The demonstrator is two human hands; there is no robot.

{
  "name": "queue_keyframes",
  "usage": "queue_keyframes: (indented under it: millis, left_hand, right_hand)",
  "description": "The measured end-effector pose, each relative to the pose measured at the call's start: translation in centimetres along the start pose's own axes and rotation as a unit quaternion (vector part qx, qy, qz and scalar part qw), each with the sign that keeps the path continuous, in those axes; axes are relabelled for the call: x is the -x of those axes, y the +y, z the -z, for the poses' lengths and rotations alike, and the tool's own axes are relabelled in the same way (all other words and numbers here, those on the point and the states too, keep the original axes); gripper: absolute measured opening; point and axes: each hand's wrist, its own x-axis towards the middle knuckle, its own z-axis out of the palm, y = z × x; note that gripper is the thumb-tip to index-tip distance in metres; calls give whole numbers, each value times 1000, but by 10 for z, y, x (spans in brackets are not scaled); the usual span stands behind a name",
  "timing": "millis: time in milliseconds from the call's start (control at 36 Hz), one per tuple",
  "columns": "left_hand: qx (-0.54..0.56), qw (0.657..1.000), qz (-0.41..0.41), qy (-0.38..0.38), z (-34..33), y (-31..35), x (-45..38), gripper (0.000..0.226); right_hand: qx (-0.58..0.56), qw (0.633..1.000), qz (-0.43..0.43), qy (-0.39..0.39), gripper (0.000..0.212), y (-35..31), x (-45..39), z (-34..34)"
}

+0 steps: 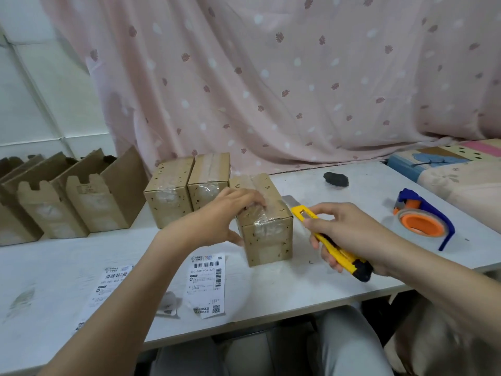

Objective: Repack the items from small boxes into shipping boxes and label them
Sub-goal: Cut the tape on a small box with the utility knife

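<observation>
Left hand (230,213) resting on top of the near taped box (267,226), fingers curled over its top edge, thumb at the left side. Right hand (349,234) gripping a yellow utility knife (330,244), tip just beside the box's right edge. Two more taped boxes (187,194) behind, to the left. Open empty cartons (81,202) waiting far left. Two shipping labels (207,284) lying loose on the surface (298,280), not yet stuck. Tape dispenser (421,221) at right. Probably still early: boxes sealed, nothing visibly repacked, labels unused.

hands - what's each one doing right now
Left hand: holds the taped box, fingers on top.
Right hand: grips the yellow knife.
</observation>
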Motion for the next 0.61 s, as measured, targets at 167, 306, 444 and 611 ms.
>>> queue_keyframes:
  millis: [167,306,444,611]
  left_hand:
    - [-10,999,-6,38,-5,1,-5,84]
    - [3,999,-8,41,-8,-1,-5,85]
    - [12,999,-8,45,-8,-4,-6,87]
    - [21,999,24,37,-13,-7,-6,93]
  right_hand:
    - [111,993,41,-29,22,7,11,-2]
    - [395,893,206,60,35,22,2,12]
    - [547,795,257,60,47,27,1,13]
    - [591,760,262,73,51,30,2,13]
